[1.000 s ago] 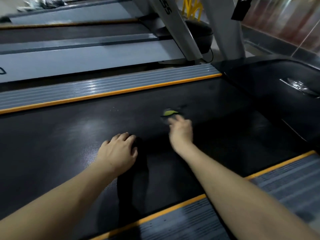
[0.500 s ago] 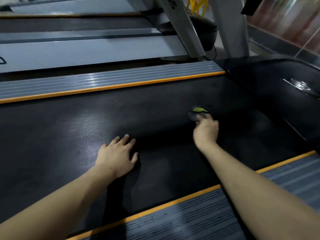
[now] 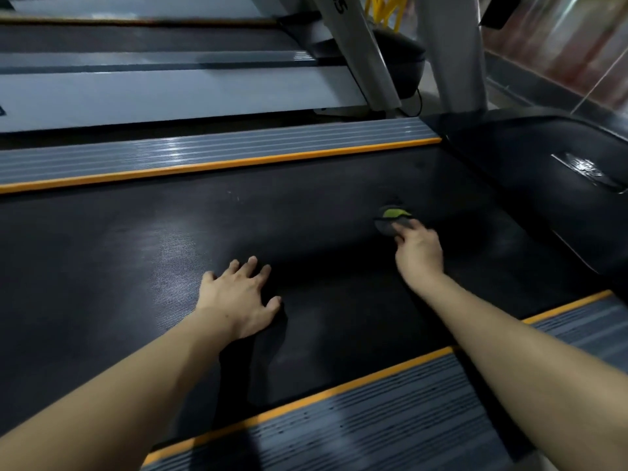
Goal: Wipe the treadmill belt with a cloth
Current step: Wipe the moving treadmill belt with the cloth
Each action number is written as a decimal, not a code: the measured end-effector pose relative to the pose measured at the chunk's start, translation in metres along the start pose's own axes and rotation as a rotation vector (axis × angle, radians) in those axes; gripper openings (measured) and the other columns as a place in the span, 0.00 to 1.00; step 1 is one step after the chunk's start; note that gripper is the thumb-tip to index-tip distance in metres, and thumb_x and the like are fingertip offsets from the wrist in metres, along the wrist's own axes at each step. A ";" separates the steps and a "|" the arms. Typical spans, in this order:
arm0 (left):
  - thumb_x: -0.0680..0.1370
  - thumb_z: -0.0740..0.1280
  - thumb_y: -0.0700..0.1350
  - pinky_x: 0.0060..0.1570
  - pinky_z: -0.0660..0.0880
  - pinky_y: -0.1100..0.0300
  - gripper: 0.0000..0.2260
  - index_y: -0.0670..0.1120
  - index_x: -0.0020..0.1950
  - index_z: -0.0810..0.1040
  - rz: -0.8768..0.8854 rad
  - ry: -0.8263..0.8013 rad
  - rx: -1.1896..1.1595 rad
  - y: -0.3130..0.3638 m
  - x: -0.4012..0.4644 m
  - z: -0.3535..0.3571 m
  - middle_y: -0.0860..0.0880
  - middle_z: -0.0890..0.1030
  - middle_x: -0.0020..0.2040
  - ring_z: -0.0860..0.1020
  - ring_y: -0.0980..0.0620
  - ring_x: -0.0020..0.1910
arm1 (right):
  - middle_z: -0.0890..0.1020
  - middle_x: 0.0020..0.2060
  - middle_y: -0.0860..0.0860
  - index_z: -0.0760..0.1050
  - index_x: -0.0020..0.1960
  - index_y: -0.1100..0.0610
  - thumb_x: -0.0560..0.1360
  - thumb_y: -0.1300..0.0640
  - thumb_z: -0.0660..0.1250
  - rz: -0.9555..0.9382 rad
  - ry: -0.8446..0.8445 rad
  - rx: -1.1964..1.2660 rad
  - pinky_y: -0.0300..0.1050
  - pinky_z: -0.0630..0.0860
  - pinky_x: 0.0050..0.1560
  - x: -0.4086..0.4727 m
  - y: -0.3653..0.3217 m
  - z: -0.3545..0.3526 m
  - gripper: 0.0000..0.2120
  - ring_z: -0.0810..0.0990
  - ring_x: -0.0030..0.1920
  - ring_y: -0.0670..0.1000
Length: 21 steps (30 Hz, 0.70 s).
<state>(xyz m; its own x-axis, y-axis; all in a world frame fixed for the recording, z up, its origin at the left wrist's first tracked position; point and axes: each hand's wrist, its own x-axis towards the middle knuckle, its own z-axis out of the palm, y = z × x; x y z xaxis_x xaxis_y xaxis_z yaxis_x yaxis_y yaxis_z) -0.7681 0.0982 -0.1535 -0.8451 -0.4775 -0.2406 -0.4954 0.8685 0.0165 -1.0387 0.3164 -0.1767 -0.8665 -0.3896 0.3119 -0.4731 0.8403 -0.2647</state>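
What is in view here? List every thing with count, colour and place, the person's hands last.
belt: one, black, centre, running left to right.
cloth: one, grey and green, on the belt, right of centre, under the right hand's fingertips.
rails: two, grey ribbed with orange edge strips, one beyond the belt, one nearer the camera.
hood: one, black, far right end of the belt.
uprights: two, silver-grey, top centre.
next treadmill: one, grey, top left.
left hand: flat on the belt, fingers spread.
right hand: pressing the cloth on the belt.
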 end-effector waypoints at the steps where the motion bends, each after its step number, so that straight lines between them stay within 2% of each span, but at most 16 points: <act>1: 0.76 0.50 0.70 0.73 0.58 0.41 0.35 0.58 0.81 0.53 0.003 0.001 0.008 0.001 0.000 0.000 0.53 0.53 0.83 0.54 0.47 0.81 | 0.77 0.66 0.56 0.80 0.64 0.53 0.79 0.60 0.63 0.016 0.018 -0.003 0.50 0.74 0.57 -0.005 -0.015 0.004 0.16 0.76 0.54 0.63; 3: 0.77 0.50 0.69 0.74 0.59 0.41 0.35 0.58 0.81 0.53 0.015 0.007 0.010 0.001 0.000 0.002 0.53 0.53 0.83 0.54 0.47 0.81 | 0.79 0.62 0.55 0.81 0.61 0.52 0.77 0.61 0.63 -0.039 0.018 0.046 0.50 0.75 0.52 -0.026 -0.060 0.015 0.16 0.77 0.49 0.63; 6: 0.77 0.50 0.70 0.75 0.55 0.40 0.34 0.60 0.81 0.51 0.026 -0.001 0.033 -0.006 0.002 0.000 0.55 0.52 0.83 0.53 0.49 0.81 | 0.79 0.62 0.51 0.80 0.61 0.49 0.75 0.59 0.65 -0.380 -0.084 0.156 0.49 0.77 0.53 -0.076 -0.121 0.027 0.17 0.77 0.50 0.59; 9: 0.77 0.49 0.70 0.76 0.47 0.36 0.34 0.61 0.82 0.47 0.036 -0.043 0.035 -0.010 0.002 0.002 0.56 0.48 0.83 0.49 0.50 0.82 | 0.80 0.63 0.50 0.81 0.63 0.50 0.75 0.59 0.70 -0.625 -0.110 0.276 0.47 0.78 0.57 -0.068 -0.101 0.014 0.17 0.79 0.52 0.57; 11: 0.77 0.49 0.70 0.76 0.46 0.35 0.34 0.62 0.82 0.46 0.032 -0.049 0.010 -0.011 0.001 0.005 0.57 0.46 0.83 0.48 0.51 0.82 | 0.81 0.62 0.53 0.82 0.61 0.52 0.74 0.62 0.69 -0.593 -0.068 0.203 0.48 0.79 0.57 -0.044 -0.057 0.007 0.16 0.82 0.52 0.59; 14: 0.78 0.49 0.70 0.76 0.46 0.34 0.34 0.62 0.82 0.46 0.040 -0.047 0.003 -0.013 0.001 0.006 0.57 0.46 0.83 0.47 0.51 0.82 | 0.80 0.63 0.55 0.81 0.62 0.54 0.77 0.62 0.67 -0.225 -0.004 0.088 0.49 0.77 0.60 -0.012 0.012 -0.010 0.15 0.81 0.54 0.62; 16: 0.78 0.49 0.70 0.76 0.46 0.34 0.34 0.62 0.82 0.46 0.048 -0.032 0.002 -0.012 0.001 0.007 0.57 0.46 0.83 0.47 0.50 0.82 | 0.78 0.66 0.52 0.80 0.64 0.53 0.80 0.59 0.64 0.017 0.001 0.026 0.50 0.75 0.60 -0.011 0.018 -0.011 0.15 0.77 0.55 0.61; 17: 0.78 0.48 0.70 0.76 0.45 0.34 0.34 0.61 0.82 0.46 0.051 -0.022 0.005 -0.012 0.000 0.008 0.57 0.46 0.83 0.47 0.50 0.82 | 0.79 0.65 0.53 0.80 0.64 0.52 0.79 0.59 0.63 0.054 0.022 0.015 0.50 0.75 0.57 -0.016 0.005 -0.007 0.15 0.76 0.53 0.62; 19: 0.78 0.48 0.69 0.76 0.44 0.33 0.34 0.61 0.82 0.46 0.052 -0.017 0.013 -0.011 0.001 0.009 0.56 0.46 0.83 0.47 0.50 0.82 | 0.82 0.61 0.55 0.82 0.60 0.52 0.75 0.62 0.66 -0.028 0.041 0.050 0.49 0.77 0.51 -0.037 -0.038 0.005 0.16 0.78 0.47 0.63; 21: 0.78 0.48 0.69 0.75 0.43 0.31 0.34 0.61 0.82 0.45 0.049 -0.037 0.022 -0.010 0.002 0.008 0.56 0.45 0.83 0.46 0.50 0.82 | 0.82 0.58 0.55 0.82 0.60 0.51 0.73 0.62 0.69 -0.243 0.011 0.113 0.50 0.79 0.48 -0.068 -0.085 0.016 0.17 0.78 0.44 0.62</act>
<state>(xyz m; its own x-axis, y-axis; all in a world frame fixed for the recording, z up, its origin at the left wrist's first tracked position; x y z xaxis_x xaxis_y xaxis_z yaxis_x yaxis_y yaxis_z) -0.7630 0.0892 -0.1617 -0.8602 -0.4293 -0.2753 -0.4485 0.8937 0.0077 -0.9420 0.2657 -0.1900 -0.7236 -0.5704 0.3886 -0.6825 0.6750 -0.2803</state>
